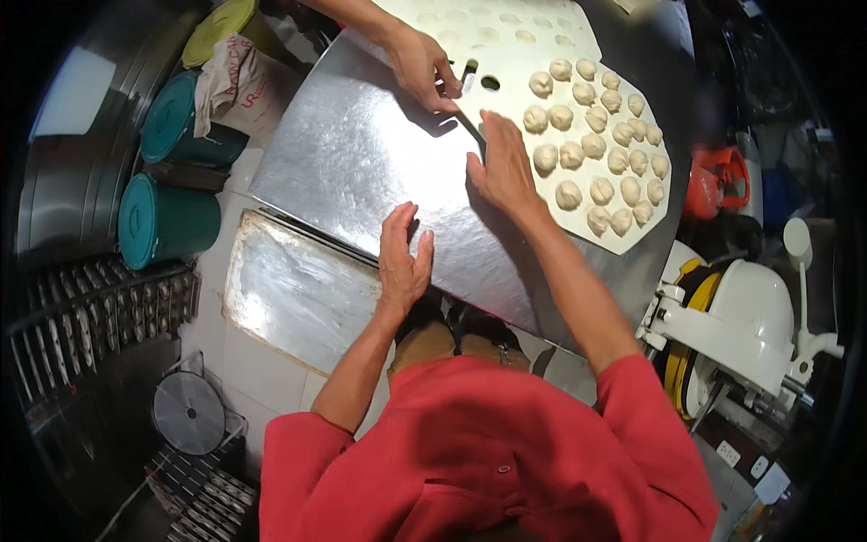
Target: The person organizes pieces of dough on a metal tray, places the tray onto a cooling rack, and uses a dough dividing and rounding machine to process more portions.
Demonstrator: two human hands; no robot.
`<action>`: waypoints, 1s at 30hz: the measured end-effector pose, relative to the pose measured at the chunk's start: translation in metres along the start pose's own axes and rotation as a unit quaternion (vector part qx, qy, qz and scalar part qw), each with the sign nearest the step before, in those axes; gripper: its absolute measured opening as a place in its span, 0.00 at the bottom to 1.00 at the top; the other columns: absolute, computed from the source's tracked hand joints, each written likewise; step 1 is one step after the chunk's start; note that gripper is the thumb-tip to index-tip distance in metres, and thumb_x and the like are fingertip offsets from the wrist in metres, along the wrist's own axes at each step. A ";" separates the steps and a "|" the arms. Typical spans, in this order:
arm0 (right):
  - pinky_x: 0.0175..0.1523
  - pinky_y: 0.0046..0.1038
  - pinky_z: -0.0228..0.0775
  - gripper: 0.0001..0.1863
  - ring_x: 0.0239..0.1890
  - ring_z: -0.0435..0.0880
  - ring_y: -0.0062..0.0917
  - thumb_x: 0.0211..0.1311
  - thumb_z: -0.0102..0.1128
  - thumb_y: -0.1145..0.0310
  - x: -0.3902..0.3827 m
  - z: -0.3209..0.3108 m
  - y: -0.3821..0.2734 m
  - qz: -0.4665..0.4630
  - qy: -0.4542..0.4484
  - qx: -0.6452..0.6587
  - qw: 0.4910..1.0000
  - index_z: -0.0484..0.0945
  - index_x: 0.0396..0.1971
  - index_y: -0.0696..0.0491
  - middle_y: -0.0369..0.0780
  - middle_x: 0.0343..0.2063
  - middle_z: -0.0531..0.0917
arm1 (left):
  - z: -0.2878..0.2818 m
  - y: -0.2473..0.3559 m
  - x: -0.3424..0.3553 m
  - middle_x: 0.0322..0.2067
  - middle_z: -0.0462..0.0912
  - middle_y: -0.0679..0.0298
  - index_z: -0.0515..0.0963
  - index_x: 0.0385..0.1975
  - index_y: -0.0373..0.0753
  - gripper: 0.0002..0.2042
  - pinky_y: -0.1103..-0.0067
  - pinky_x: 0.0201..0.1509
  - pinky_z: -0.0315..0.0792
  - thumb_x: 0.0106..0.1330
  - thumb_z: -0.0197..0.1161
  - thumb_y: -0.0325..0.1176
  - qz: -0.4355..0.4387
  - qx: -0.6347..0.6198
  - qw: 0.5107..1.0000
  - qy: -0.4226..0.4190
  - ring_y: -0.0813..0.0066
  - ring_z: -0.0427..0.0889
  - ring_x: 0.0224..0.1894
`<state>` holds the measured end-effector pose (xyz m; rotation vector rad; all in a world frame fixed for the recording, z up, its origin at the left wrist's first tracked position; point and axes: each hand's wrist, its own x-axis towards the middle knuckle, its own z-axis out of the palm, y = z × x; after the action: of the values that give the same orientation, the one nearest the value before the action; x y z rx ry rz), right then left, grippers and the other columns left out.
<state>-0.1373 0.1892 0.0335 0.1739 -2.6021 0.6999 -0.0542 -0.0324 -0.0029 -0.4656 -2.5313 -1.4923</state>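
My left hand [404, 260] hovers or rests at the near edge of the shiny metal table [343, 135], its fingers stretched out and nothing in it. My right hand [508, 170] lies along the left edge of a white, many-sided board [578, 217], fingers extended, thumb apart. Several rounded, twisted dough pieces [593, 145] sit in rows on that board. Another person's hand [423, 74] reaches in from the top, its fingertips near a slot in the board. A dark narrow strip [471, 129] shows between that hand and mine; what it is I cannot tell.
Behind stands another pale board [533, 14] with round shapes. Lidded green bins [167, 221], a sack [248, 90] and a metal sheet [293, 285] lie left. A white machine [745, 325] and a red object [713, 185] are at right.
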 end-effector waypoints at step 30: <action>0.50 0.31 0.73 0.07 0.42 0.78 0.23 0.71 0.60 0.67 -0.416 -0.104 -0.116 0.576 0.226 0.388 0.683 0.74 0.40 0.53 0.36 0.40 0.79 | 0.015 0.046 -0.148 0.37 0.79 0.72 0.73 0.52 0.39 0.12 0.79 0.43 0.75 0.74 0.59 0.37 -0.424 -0.351 0.789 -0.274 0.84 0.77 0.35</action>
<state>0.3013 0.1447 -0.0186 -1.3215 -1.4915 1.9037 0.1010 -0.0255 -0.0167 0.3156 -2.6073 -3.0663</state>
